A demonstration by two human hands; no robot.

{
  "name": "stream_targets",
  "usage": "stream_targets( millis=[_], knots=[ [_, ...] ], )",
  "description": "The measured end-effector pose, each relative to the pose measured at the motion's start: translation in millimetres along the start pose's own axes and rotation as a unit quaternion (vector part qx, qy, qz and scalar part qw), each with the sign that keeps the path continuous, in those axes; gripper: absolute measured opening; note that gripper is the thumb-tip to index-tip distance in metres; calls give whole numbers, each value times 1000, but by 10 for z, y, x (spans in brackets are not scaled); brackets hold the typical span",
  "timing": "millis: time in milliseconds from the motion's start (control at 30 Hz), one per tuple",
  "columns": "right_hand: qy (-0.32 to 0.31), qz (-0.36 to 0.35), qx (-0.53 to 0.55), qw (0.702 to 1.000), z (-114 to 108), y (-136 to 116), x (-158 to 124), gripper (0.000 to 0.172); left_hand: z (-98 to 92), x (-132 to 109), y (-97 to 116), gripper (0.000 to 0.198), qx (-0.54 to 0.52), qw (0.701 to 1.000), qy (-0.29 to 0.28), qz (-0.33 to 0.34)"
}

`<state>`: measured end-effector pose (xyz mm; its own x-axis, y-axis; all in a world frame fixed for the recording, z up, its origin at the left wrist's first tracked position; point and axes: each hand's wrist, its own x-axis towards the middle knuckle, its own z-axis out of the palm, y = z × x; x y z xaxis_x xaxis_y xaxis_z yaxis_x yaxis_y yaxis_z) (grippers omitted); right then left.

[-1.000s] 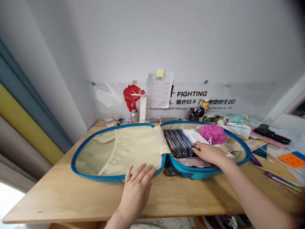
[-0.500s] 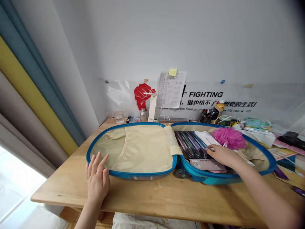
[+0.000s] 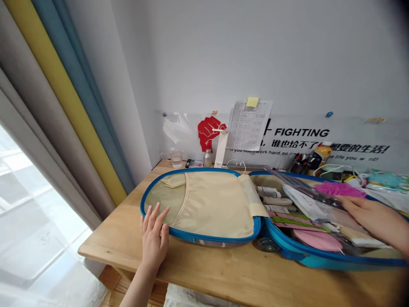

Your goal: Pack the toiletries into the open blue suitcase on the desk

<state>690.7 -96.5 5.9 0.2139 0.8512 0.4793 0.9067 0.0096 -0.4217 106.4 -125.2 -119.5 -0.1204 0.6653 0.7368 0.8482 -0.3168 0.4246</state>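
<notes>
An open blue suitcase [image 3: 223,237] lies on a wooden desk [image 3: 204,273], its beige-lined lid [image 3: 211,204] flat on the left. My left hand [image 3: 155,238] rests open, fingers stretched, on the lid's near left rim. At the right, my right hand [image 3: 373,218] grips a clear pouch of dark flat items [image 3: 313,202] and holds it tilted up. A pink bath puff [image 3: 338,188] lies against the pouch. Under the pouch I see white tubes [image 3: 268,192], green and pink packets [image 3: 297,221] and a pink round item [image 3: 316,239].
Along the wall stand a clear cup [image 3: 177,158], a small metal bottle [image 3: 207,157], a white lamp [image 3: 220,147] and an orange bottle [image 3: 321,152] among clutter. A paper sheet [image 3: 249,125] hangs above. Curtains [image 3: 64,106] and a bright window are on the left.
My view has swung left. My left hand slid left along the lid's near rim. My right hand raised the pouch of dark items, uncovering the tubes and packets beneath.
</notes>
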Motion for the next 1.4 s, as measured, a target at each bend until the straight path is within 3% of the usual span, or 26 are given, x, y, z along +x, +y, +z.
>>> stream_targets(
  millis=[100, 233, 400, 567, 733, 967, 1167, 1333, 1400],
  knots=[
    [-10, 45, -14, 999, -139, -379, 48, 62, 3, 0, -11, 40, -1, 1000, 2, 7],
    [-36, -62, 1, 997, -42, -1223, 211, 63, 8, 0, -16, 39, 0, 1000, 7, 6],
    [-144, -255, -10, 956, 565, -2132, 467, 55, 11, 4, 0, 40, 7, 1000, 9, 6],
    [-242, -413, -27, 877, 1308, -2674, 573, 46, 14, -4, -4, 41, 12, 1000, 9, 3],
    [-266, -462, -41, 845, 1899, -2988, 599, 40, 20, -17, -12, 40, 14, 1000, 12, 9],
    [-266, -462, -83, 842, 2431, -3159, 651, 33, 28, -5, -20, 41, 15, 1000, 6, -3],
    [-249, -448, -110, 852, 2552, -3169, 603, 37, 34, 0, -26, 41, 17, 1000, 10, 2],
    [-270, -500, -100, 816, 2460, -3236, 548, 22, 28, -5, -29, 38, 20, 1000, 7, 19],
    [-270, -510, -96, 811, 2406, -3248, 515, 27, 25, -5, -29, 38, 22, 1000, 6, 18]
  ],
)
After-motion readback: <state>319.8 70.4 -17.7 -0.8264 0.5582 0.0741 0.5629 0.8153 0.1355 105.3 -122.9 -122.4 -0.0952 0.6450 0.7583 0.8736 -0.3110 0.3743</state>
